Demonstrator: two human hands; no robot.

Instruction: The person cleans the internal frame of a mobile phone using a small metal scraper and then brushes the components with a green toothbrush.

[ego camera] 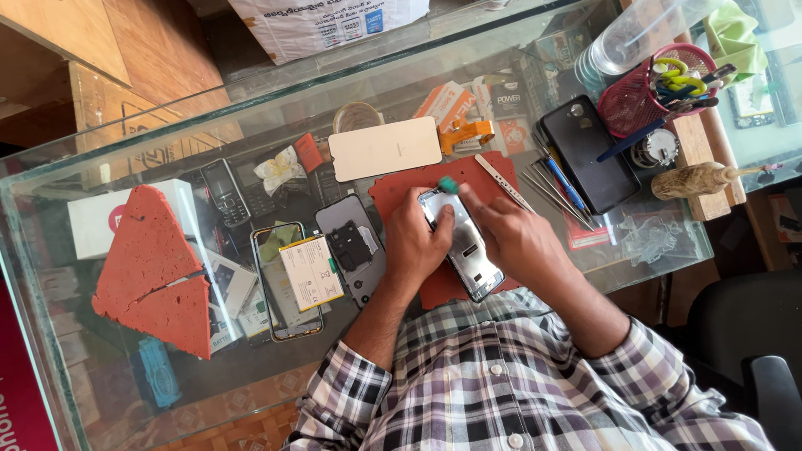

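opened phone (462,242) between both hands — left hand (415,242), right hand (511,238) (on red mat (393,190))

An opened silver smartphone frame with its back cover off (462,242) lies tilted between the 2 hands, its top end away from the person. The left hand (415,242) grips its left edge. A small teal plastic pick (449,184) sits at its top end, pinched by the right hand (508,234).
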